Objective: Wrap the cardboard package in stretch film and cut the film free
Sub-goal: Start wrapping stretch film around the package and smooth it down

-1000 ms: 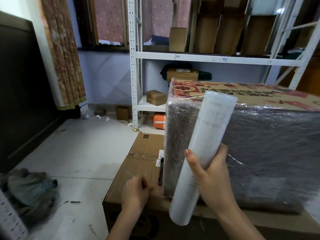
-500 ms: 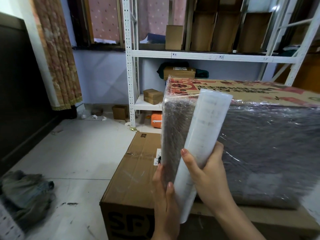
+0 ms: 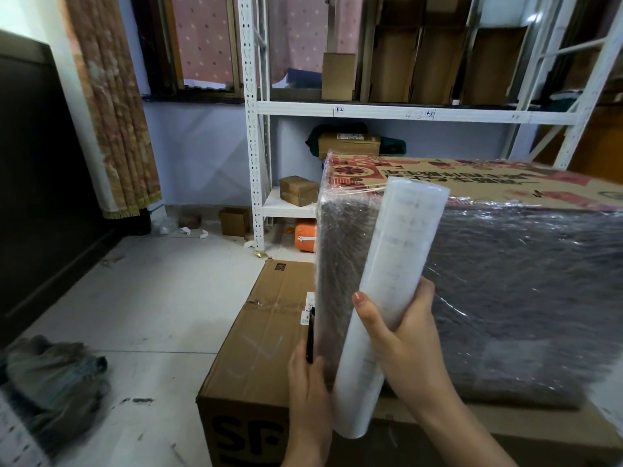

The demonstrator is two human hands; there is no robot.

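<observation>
The cardboard package (image 3: 472,183) with red print on top stands on a brown box, its sides covered in stretch film. My right hand (image 3: 404,342) grips the white film roll (image 3: 391,291), held nearly upright against the package's near left corner. My left hand (image 3: 306,385) lies with straight fingers against the filmed left side, just left of the roll's lower end. A thin black object (image 3: 309,332) shows at its fingertips on the box top; whether the hand touches it I cannot tell.
The brown SF box (image 3: 263,358) under the package sits on the tiled floor (image 3: 151,298). A white metal shelf rack (image 3: 253,129) with several cartons stands behind. A dark bundle (image 3: 50,375) lies on the floor at the left, and a dark cabinet (image 3: 33,163) lines the left wall.
My left hand rose from the box top, where it was curled, to lie flat against the package's filmed left side. The roll and my right hand stayed nearly still.
</observation>
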